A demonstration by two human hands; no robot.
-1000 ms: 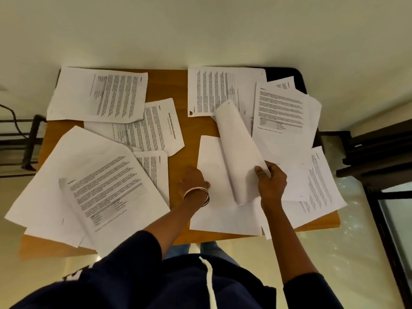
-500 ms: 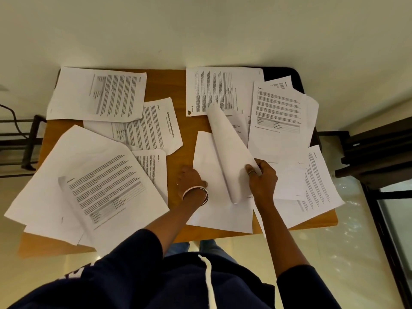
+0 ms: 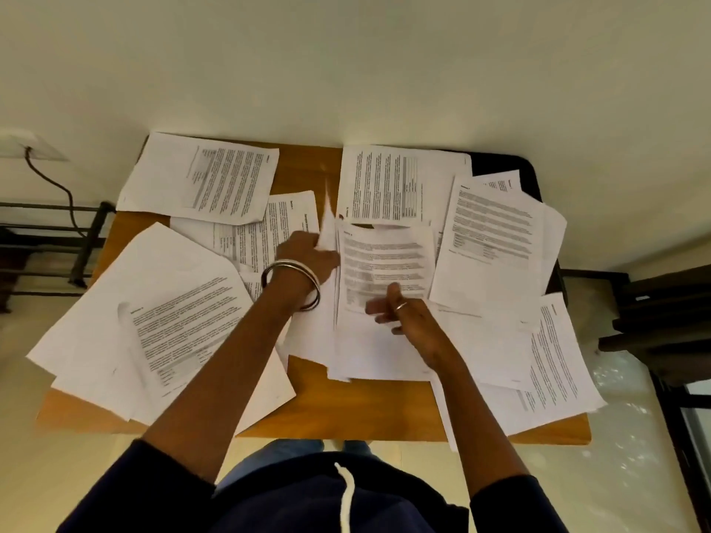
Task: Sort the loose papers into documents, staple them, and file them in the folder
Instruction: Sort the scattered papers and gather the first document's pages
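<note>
The person is standing at a small wooden table with a brown top (image 3: 307,398), and loose white printed paper sheets are covering most of it. The left hand (image 3: 306,253), with two metal bangles (image 3: 292,282) on its wrist, is pinching the edge of a thin white sheet (image 3: 327,221) that is standing almost on its edge, blurred from motion. Just to the right of it, a white sheet with dense text and a grey table (image 3: 384,263) is lying face up in the middle of the table, its long axis running away from the person. The right hand (image 3: 408,321), wearing a ring, is resting on the near part of this sheet with the fingers spread and relaxed, grasping nothing.

I judge that the sorting step is going on, and stapling is not yet begun; no stapler or folder is visible. The coming move is probably depending on this central sheet: it is lying directly between both hands, slightly ahead of the right one, so the right hand is nearer to slide or lift it. The other sheets are lying well apart on the left and right sides.
</note>
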